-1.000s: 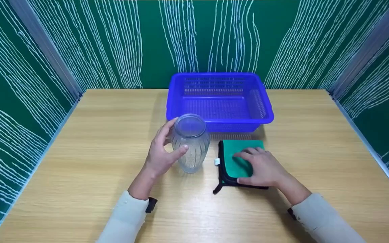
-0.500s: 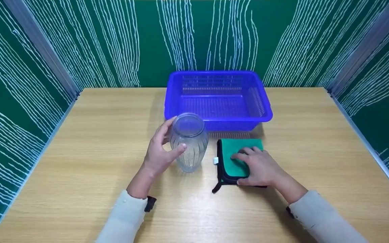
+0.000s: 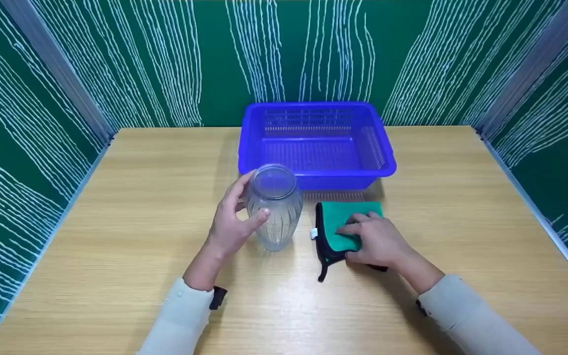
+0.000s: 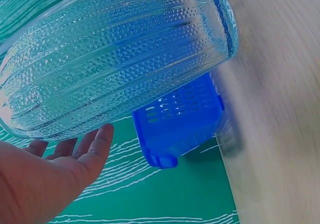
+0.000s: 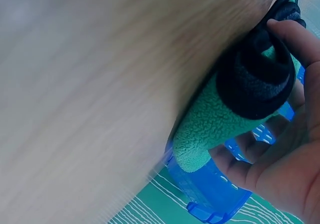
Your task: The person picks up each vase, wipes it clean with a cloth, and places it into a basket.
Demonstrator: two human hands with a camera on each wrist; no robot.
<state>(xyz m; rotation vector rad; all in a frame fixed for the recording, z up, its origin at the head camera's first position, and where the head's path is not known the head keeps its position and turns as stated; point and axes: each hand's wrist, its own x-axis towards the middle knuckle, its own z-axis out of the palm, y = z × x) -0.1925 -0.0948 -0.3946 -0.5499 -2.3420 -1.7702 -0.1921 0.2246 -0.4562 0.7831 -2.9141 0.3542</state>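
Clear glass vase (image 3: pixel 283 222) and folded green cloth (image 3: pixel 334 213), side by side on a wood-grain tabletop (image 3: pixel 116 222).
Vase: transparent, upright, round-mouthed; swelling body, lengthwise ribs, beaded texture between them. Cloth: fleecy pile, black bound edge, white tag (image 3: pixel 313 233) at left, black loop (image 3: pixel 323 271) at the near-left corner; near edge bunched into a rolled fold; lies just right of the vase. Left grip (image 3: pixel 230 227): spread fairly wide, thumb and fingers curved round the vase's left side. Right grip (image 3: pixel 382 241): narrower, pinching the cloth, thumb at the near edge, fingers on top. Basket (image 3: pixel 343 173): blue-violet plastic, rectangular, perforated, rounded corners; stands behind both pieces.
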